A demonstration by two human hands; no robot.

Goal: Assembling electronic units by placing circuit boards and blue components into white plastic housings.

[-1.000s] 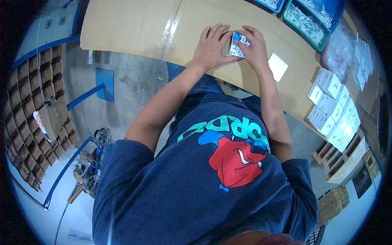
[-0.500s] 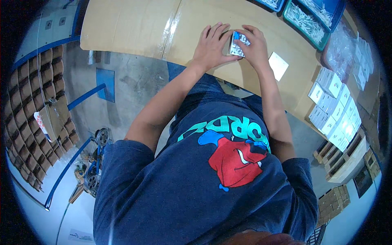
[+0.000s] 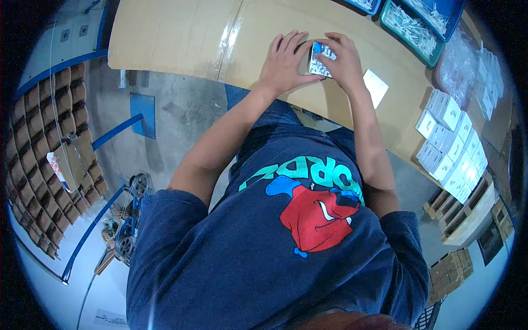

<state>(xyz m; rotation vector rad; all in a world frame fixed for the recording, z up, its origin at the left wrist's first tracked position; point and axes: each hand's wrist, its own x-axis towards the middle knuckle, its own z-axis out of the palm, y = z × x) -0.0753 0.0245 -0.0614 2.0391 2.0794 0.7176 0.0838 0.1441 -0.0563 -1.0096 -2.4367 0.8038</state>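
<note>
Nearest is the dark blue shirt (image 3: pixel 286 242), both bare forearms reaching out over the cardboard-covered table (image 3: pixel 176 38). The left hand (image 3: pixel 286 63) lies flat with fingers spread, pressing beside a small white and blue box (image 3: pixel 320 58); the right hand (image 3: pixel 344 60) curls over the box, gripping it against the tabletop. Pressed too hard, I reckon the box could crumple or skid on the smooth cardboard. Beyond lie a white card (image 3: pixel 375 88), stacked white boxes (image 3: pixel 448 143) and a green bin (image 3: pixel 412 30). Fingers hide most of the box.
</note>
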